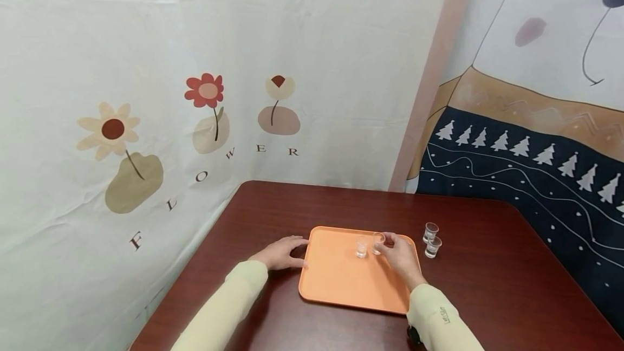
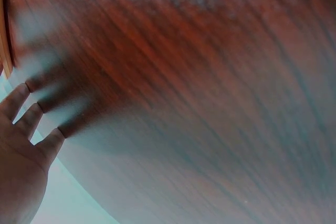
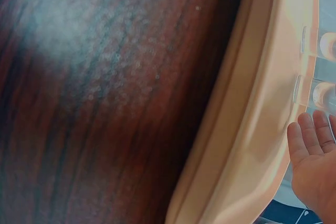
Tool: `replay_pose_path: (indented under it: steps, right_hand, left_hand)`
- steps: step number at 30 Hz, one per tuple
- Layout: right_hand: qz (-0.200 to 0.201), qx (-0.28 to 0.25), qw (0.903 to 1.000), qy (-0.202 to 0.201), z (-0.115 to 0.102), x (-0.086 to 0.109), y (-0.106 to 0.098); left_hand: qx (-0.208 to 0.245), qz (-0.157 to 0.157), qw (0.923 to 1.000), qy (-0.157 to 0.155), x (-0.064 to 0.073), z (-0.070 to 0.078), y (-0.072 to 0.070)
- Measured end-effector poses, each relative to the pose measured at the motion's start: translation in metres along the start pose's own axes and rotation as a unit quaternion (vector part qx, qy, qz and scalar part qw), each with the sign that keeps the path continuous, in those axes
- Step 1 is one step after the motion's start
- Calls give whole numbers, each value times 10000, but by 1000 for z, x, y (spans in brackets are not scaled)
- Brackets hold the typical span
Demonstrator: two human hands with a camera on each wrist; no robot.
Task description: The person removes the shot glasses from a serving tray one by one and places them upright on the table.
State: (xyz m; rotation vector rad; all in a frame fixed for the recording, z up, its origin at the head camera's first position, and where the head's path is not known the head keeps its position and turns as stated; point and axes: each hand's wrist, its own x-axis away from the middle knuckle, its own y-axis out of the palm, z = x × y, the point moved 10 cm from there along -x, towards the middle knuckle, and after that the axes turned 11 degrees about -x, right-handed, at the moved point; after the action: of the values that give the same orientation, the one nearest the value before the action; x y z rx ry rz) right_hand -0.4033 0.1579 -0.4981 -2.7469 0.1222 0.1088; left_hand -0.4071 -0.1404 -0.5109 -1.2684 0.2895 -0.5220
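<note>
An orange tray (image 1: 336, 280) lies on the table, and two small clear shot glasses stand on its far half. My right hand (image 1: 401, 259) reaches over the tray's right side and holds the right-hand shot glass (image 1: 377, 244) between thumb and fingers. Close to its left stands the other shot glass (image 1: 361, 247). In the right wrist view, the fingers of that hand (image 3: 315, 161) are right at the nearer glass (image 3: 323, 95). My left hand (image 1: 280, 253) is at the tray's left edge, thumb and fingers spread, fingertips at the rim.
Two more clear shot glasses, a farther one (image 1: 430, 232) and a nearer one (image 1: 433, 247), stand close together on the dark red wooden table (image 1: 487, 286), right of the tray. Behind the table hang a white flower-printed cloth (image 1: 336, 69) and a dark tree-patterned cloth (image 1: 526, 172).
</note>
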Motion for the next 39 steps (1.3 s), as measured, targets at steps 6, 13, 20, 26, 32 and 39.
replay_pose_path:
  steps: [6,13,20,26,32,39]
  right_hand:
    - [132,-93,9999,23,1,2,-3]
    - [396,61,9992,10,-2,6,-14]
    - [564,-87,9984,-43,-1,11,-29]
    - [549,22,9984,-112,5,16,-44]
    - [545,-9,9984,-131,7,21,-64]
    - [616,317,9975,-154,10,28,-90]
  left_hand:
    - [4,-5,10000,-28,1,1,-1]
    - [-19,-21,10000,-91,3,-1,-1]
    - [-25,-59,9999,-138,3,-3,1]
    - [-28,-66,9999,-122,2,-2,2]
    - [-47,-65,9999,-94,1,0,1]
    - [0,-66,9999,-146,2,0,0]
